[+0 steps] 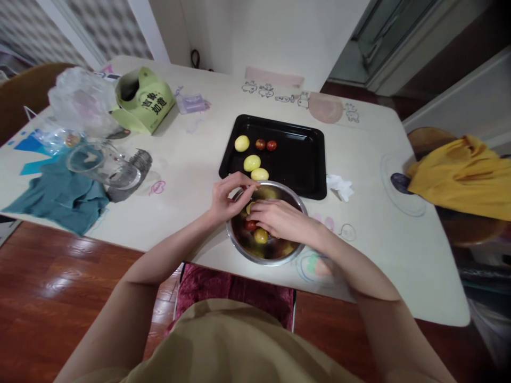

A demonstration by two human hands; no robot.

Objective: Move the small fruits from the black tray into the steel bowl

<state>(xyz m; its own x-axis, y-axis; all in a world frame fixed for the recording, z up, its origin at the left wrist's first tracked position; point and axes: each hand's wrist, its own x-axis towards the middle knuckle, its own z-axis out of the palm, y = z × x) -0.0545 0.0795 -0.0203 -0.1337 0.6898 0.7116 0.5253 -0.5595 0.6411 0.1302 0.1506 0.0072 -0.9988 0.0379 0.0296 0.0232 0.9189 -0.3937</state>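
A steel bowl [266, 262] stands at the table's near edge, holding small red and yellow round fruits, among them a yellow fruit [261, 236]. Over its far left rim, my left hand [231, 198] has thumb and fingertips brought together; what lies between them is hidden. My right hand [279, 218] reaches into the bowl with curled fingers over the fruits, and its grasp is partly hidden. Just beyond, a black tray [297, 154] bears three yellow oval fruits [252, 163] and two small red tomato-like fruits [271, 146].
At the left are a glass pitcher [115, 167], a teal cloth [66, 194], a green carton [146, 101] and a plastic bag [82, 98]. A crumpled tissue [340, 186] lies right of the tray. A yellow garment [463, 178] drapes over a chair.
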